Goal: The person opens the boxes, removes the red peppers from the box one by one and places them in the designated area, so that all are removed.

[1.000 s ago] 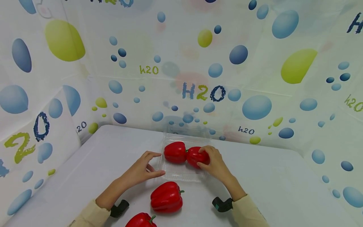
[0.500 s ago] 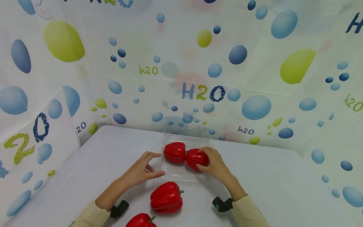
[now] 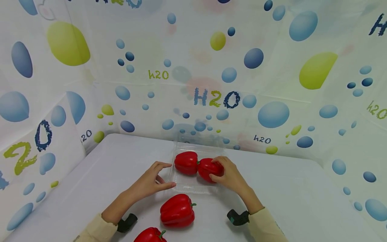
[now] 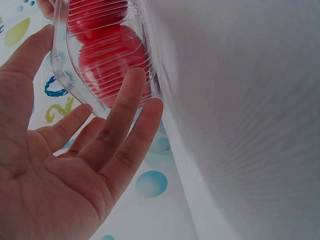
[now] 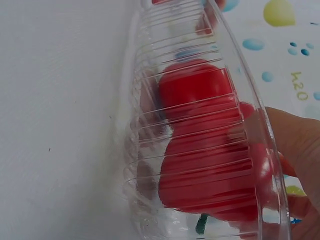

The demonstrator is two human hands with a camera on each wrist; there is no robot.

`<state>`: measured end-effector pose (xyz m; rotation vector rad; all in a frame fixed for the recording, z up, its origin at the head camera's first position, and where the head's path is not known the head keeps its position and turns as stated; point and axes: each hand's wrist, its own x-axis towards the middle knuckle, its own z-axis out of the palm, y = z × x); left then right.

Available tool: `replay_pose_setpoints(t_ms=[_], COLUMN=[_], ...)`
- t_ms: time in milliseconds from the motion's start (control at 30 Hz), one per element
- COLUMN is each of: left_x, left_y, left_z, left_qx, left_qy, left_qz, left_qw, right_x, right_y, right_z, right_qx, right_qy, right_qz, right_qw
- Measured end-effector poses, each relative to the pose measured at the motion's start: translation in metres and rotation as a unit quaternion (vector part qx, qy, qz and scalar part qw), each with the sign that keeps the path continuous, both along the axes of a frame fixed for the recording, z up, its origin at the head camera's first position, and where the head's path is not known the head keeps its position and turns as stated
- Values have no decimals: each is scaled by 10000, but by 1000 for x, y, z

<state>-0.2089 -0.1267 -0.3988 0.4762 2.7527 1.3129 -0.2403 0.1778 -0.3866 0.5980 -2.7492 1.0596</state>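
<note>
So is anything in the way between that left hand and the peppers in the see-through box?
Yes, the clear box itself: its left wall stands between the left hand and the left pepper. Nothing visible blocks the way from above; there, the right hand grips the right pepper.

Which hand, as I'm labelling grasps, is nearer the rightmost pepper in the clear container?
Right. The right hand grips the rightmost pepper; the left hand is at the left edge of the container.
</note>
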Motion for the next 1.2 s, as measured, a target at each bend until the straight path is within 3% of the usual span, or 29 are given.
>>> replay_pose_setpoints(t_ms=[333, 1200], left_x=[0, 1], left_y=[0, 0], left_z=[0, 1], left_qx=[13, -29], left_qy=[11, 30], left_qz=[-14, 7], left_qw=[10000, 10000], right_x=[1, 9], right_y=[1, 3], right_z=[4, 20], right_qx=[-257, -322], right_qy=[-57, -118], right_qz=[89, 239], right_qw=[9996, 9991])
